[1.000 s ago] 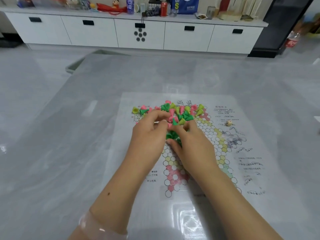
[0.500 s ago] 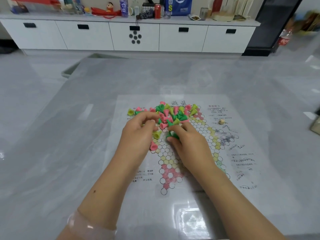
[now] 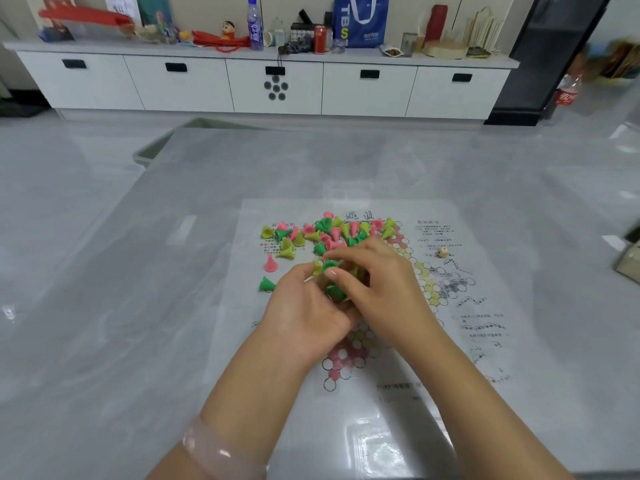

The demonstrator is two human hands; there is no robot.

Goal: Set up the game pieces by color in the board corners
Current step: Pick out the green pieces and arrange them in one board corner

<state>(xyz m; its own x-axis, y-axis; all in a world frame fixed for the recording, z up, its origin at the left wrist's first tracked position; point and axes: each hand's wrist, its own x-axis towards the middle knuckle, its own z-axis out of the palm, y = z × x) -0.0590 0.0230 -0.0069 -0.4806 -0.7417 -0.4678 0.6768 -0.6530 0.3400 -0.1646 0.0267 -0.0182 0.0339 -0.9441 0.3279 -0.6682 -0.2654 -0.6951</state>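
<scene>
both hands meet over the middle of the paper game board (image 3: 349, 403), which lies flat on the grey tabletop (image 3: 104, 306) toward its near edge. the left hand (image 3: 304, 313) is cupped palm-up with curled fingers, cradling a few green pieces (image 3: 335, 292) and at least one yellow-green one; how many lie in the palm cannot be counted. the right hand (image 3: 381, 289) reaches across it, thumb and forefinger pinched on one green cone (image 3: 329, 264) right at the left hand's fingertips. the loose pile of cone pieces (image 3: 332, 232), in pink, green and yellow-green, lies just beyond the fingers across the board's far edge, too tangled for an exact count, some dozens in all. two strays sit just left of the left hand, near the board's left edge: one pink cone (image 3: 270, 264) upright and one green cone (image 3: 266, 284) tipped. one small die (image 3: 442, 252) rests toward the board's right side, apart from the pile. a pale bangle (image 3: 214, 452) circles the left wrist.
</scene>
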